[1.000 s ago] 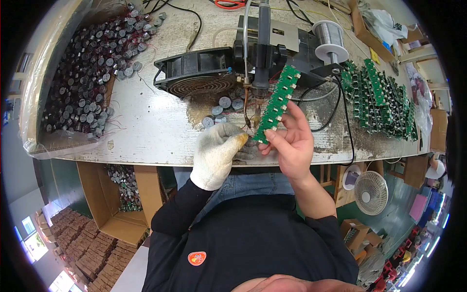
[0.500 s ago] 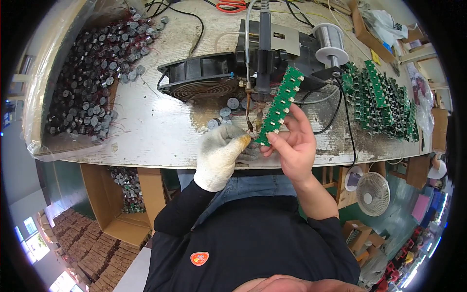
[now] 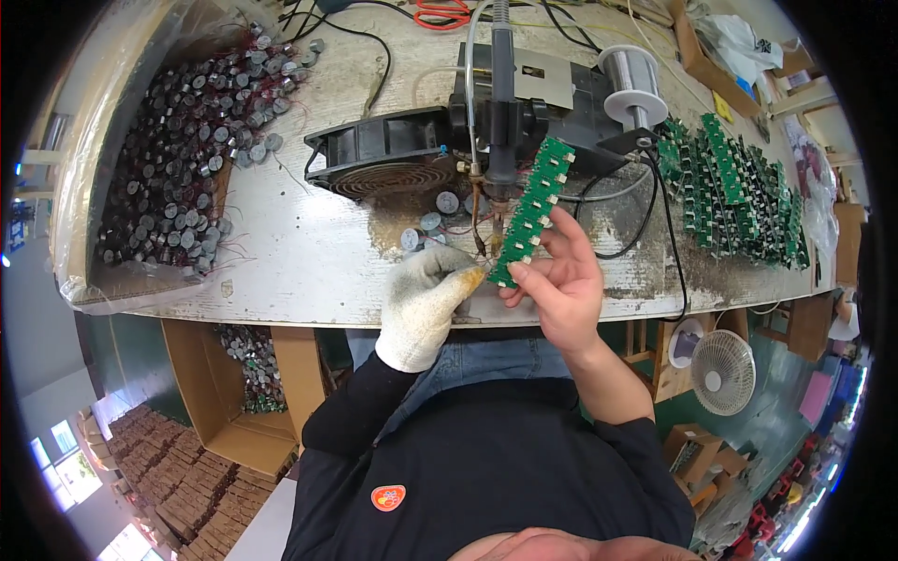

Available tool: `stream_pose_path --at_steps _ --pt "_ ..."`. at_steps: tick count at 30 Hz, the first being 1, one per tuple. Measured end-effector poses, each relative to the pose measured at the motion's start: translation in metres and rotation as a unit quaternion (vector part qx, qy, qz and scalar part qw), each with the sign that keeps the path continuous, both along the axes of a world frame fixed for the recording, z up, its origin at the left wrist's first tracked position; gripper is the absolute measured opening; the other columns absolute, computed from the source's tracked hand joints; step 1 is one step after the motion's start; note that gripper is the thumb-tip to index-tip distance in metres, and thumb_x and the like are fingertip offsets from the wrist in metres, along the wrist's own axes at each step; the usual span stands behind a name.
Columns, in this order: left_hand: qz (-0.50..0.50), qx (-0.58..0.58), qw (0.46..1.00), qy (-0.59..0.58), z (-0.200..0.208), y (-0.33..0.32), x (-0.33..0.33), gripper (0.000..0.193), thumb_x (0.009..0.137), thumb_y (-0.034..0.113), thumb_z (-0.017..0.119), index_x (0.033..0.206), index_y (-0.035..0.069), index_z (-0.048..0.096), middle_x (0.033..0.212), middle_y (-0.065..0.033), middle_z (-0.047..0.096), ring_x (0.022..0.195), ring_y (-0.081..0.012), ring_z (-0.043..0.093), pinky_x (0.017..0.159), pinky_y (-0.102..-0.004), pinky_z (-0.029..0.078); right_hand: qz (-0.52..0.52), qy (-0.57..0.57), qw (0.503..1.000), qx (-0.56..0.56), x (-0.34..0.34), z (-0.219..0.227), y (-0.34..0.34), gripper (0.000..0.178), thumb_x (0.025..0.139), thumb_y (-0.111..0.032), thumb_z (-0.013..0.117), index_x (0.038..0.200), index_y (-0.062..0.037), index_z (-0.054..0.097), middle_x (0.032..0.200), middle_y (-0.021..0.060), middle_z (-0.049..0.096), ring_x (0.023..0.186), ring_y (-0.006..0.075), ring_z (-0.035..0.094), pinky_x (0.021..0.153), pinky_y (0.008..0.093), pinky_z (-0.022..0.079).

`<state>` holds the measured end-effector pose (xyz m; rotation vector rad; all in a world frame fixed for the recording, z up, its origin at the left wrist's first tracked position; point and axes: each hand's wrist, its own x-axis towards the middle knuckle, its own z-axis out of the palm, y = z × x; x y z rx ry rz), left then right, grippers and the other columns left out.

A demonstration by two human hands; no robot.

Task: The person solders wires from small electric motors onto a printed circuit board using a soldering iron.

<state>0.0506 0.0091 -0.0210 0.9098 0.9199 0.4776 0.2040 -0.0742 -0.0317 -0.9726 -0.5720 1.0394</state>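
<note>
My right hand (image 3: 567,297), bare, grips a long green circuit board (image 3: 535,208) near its lower end, thumb on its face. The board slants up and to the right, with small pale connectors along its right edge. My left hand (image 3: 417,304) wears a white glove, stained yellow at the thumb. Its thumb and finger pinch together beside the board's lower end; whatever is between them is too small to make out. Just above stands an upright soldering iron (image 3: 502,107), its tip close to the board's left edge. A thin metal tube (image 3: 476,201) runs down beside the iron.
Small round grey parts (image 3: 411,239) lie behind my left hand, before a black fan (image 3: 388,152). A solder spool (image 3: 630,70) stands behind right; stacked green boards (image 3: 725,182) lie far right. A plastic-lined box (image 3: 89,201) of wired round parts fills the left. Cables cross the table.
The circuit board has shifted slightly left and down at its upper end, together with my right hand. My left hand keeps its pinch by the board's lower end.
</note>
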Motion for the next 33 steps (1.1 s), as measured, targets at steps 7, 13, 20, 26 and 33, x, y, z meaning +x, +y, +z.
stream_pose_path --at_steps 7,13,20,26,33 --pt "-0.034 0.079 0.996 0.024 0.009 0.002 0.004 0.018 0.083 0.011 0.063 0.091 -0.005 0.064 0.078 -0.004 0.062 0.071 -0.0081 0.055 0.063 -0.0229 0.044 -0.004 0.001 1.0 -0.007 0.0 0.001 -0.001 0.064 0.082 0.013 0.057 0.139 -0.0015 0.03 0.113 0.0164 0.055 0.072 0.0184 0.066 0.054 0.0258 0.055" --pt "-0.037 0.038 0.999 0.004 0.001 0.005 0.001 0.017 0.081 0.01 0.063 0.088 -0.005 0.063 0.078 -0.0063 0.063 0.071 -0.0098 0.058 0.064 -0.0232 0.048 -0.001 -0.013 1.0 -0.014 -0.001 0.001 0.0 0.066 0.082 0.014 0.054 0.14 -0.0012 0.028 0.122 0.0213 0.052 0.071 0.0206 0.066 0.052 0.0261 0.054" --pt "-0.042 0.058 0.997 -0.008 0.007 0.007 0.002 0.015 0.081 0.009 0.063 0.087 -0.005 0.063 0.079 -0.007 0.064 0.071 -0.0109 0.06 0.064 -0.0238 0.049 -0.004 -0.02 1.0 -0.014 0.0 0.004 0.002 0.065 0.082 0.014 0.054 0.14 -0.0012 0.028 0.122 0.0215 0.052 0.071 0.0204 0.066 0.052 0.0262 0.054" --pt "-0.037 0.049 0.998 -0.024 0.007 0.007 0.002 0.014 0.081 0.008 0.063 0.087 -0.005 0.063 0.08 -0.0071 0.063 0.072 -0.0107 0.06 0.064 -0.0234 0.049 -0.005 -0.019 1.0 -0.007 0.0 0.008 0.003 0.065 0.082 0.013 0.055 0.14 -0.0012 0.029 0.121 0.0213 0.053 0.07 0.0201 0.066 0.052 0.026 0.054" --pt "-0.026 0.044 0.998 -0.028 0.005 0.006 0.003 0.014 0.08 0.007 0.063 0.087 -0.005 0.063 0.078 -0.0073 0.064 0.068 -0.0099 0.058 0.062 -0.0231 0.048 -0.006 -0.005 1.0 -0.009 -0.001 0.004 0.003 0.063 0.082 0.012 0.057 0.138 -0.0003 0.03 0.113 0.0162 0.055 0.071 0.0183 0.066 0.054 0.0255 0.055"
